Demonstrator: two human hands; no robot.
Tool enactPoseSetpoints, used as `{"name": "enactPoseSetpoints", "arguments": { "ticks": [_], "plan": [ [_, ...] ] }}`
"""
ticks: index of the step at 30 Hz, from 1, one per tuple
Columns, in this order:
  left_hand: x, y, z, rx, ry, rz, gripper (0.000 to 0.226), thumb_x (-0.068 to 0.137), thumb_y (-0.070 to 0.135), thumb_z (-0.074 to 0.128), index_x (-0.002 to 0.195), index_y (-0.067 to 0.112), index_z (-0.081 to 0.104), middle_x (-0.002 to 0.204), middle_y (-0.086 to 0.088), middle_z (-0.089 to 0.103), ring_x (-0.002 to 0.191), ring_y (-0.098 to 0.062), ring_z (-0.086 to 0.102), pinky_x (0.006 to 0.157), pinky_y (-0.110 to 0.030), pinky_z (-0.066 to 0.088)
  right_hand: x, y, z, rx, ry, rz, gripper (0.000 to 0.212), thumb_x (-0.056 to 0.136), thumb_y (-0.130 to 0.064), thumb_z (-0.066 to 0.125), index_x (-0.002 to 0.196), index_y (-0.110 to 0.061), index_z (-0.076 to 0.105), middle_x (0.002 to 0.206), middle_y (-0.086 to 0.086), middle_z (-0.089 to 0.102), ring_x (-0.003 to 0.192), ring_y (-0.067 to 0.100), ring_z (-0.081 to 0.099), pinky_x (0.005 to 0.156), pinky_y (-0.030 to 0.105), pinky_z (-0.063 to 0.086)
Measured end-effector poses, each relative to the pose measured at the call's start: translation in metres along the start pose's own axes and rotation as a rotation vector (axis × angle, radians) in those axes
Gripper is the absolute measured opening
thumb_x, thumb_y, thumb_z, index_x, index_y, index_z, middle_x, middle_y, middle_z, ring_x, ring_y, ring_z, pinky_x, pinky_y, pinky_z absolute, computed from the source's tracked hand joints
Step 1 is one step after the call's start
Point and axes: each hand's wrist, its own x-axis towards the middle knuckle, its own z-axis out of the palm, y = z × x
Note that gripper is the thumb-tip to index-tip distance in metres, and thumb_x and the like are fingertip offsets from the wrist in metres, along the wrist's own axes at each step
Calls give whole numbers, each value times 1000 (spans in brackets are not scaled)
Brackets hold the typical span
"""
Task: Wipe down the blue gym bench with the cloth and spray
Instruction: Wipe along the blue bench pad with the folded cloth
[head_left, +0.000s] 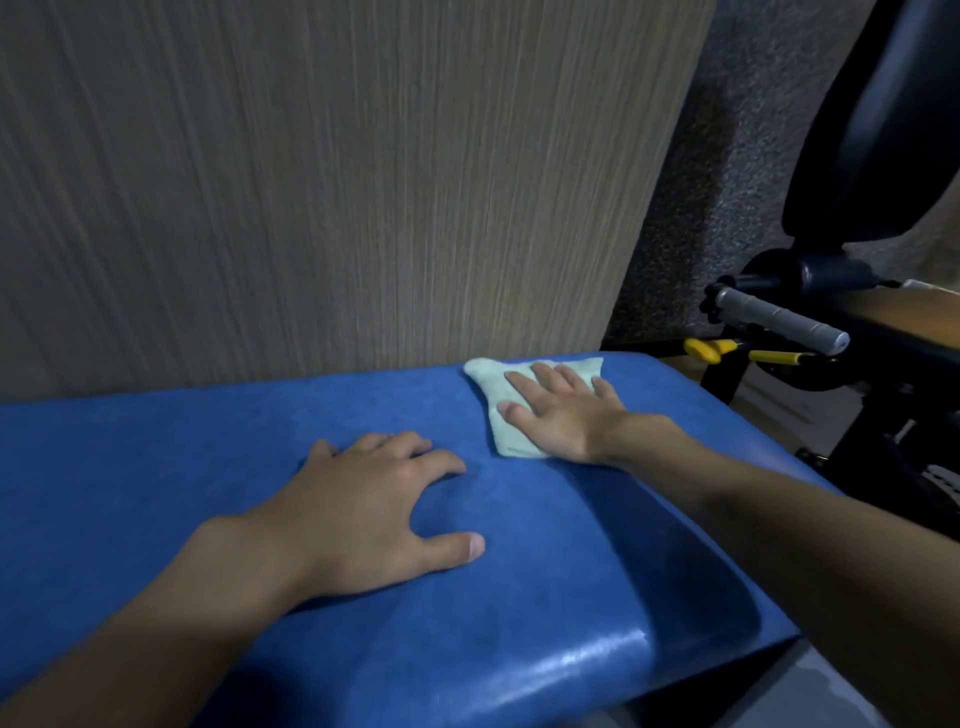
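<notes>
The blue gym bench (208, 467) fills the lower half of the view, its padded top running left to right. A pale green cloth (491, 387) lies flat near the bench's far right corner. My right hand (561, 410) presses on the cloth with fingers spread, palm down. My left hand (374, 499) rests flat on the bare bench top nearer to me, fingers apart, holding nothing. No spray bottle is in view.
A wood-grain panel (311, 182) stands upright right behind the bench. To the right is dark gym equipment with a grey-taped handle (779, 317), yellow-tipped parts (706, 349) and a dark padded seat (883, 130). The bench's right edge drops to the floor.
</notes>
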Motion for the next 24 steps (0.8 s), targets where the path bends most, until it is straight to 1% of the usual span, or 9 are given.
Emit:
{"name": "enactPoseSetpoints", "arguments": {
  "ticks": [4, 8, 13, 16, 18, 20, 22, 24],
  "plan": [
    [1, -2, 1, -7, -1, 4, 96, 57, 95, 16, 142, 52, 23, 148, 27, 26, 140, -2, 23, 109, -45, 26, 36, -8, -7, 23, 5, 13, 64, 94, -66, 13, 154, -41, 11, 165, -5, 4, 151, 20, -4, 118, 56, -2],
    [0, -1, 0, -22, -9, -1, 93, 58, 95, 19, 141, 53, 25, 144, 27, 29, 137, -5, 28, 108, -46, 27, 23, -6, -5, 25, -8, -5, 63, 96, -64, 11, 155, -41, 6, 166, -4, -4, 151, 19, -9, 119, 54, -5],
    [-2, 2, -1, -24, -15, -18, 93, 56, 95, 20, 139, 54, 29, 143, 24, 32, 136, -7, 32, 106, -46, 29, -39, 3, 5, -5, -14, -67, 64, 96, -64, 10, 155, -41, 1, 165, -5, -10, 151, 17, -13, 120, 51, -7],
    [-4, 3, -2, -34, -13, -29, 95, 56, 95, 21, 140, 53, 31, 143, 22, 34, 136, -9, 33, 107, -48, 29, -92, 8, 11, -6, -6, -103, 67, 93, -67, 7, 155, -43, -2, 165, -8, -12, 150, 14, -15, 120, 49, -7],
    [-5, 4, -3, -36, -13, -36, 96, 56, 95, 21, 141, 52, 32, 144, 21, 34, 136, -10, 34, 108, -49, 29, -129, 11, 12, -16, -5, -128, 77, 83, -74, -2, 154, -44, -4, 164, -11, -14, 149, 12, -17, 121, 47, -8],
    [-7, 6, -2, -49, -8, -34, 96, 58, 94, 20, 142, 51, 32, 147, 19, 33, 137, -9, 32, 109, -48, 28, -162, 13, 15, -42, 5, -156, 86, 71, -76, -15, 152, -45, -10, 163, -13, -18, 148, 10, -22, 121, 45, -9],
    [-10, 5, -1, -50, 11, -33, 96, 59, 93, 18, 143, 48, 32, 151, 17, 29, 141, -8, 26, 112, -48, 26, -179, 14, 18, -66, 8, -171, 85, 71, -75, -20, 151, -46, -15, 161, -14, -22, 147, 8, -25, 121, 44, -9],
    [-13, 3, 0, -29, 30, -50, 96, 60, 93, 15, 143, 48, 31, 156, 14, 24, 144, -8, 20, 114, -49, 23, -178, 14, 17, -65, 5, -170, 88, 69, -76, -23, 151, -46, -15, 162, -14, -20, 147, 8, -23, 121, 44, -9]
  ]
}}
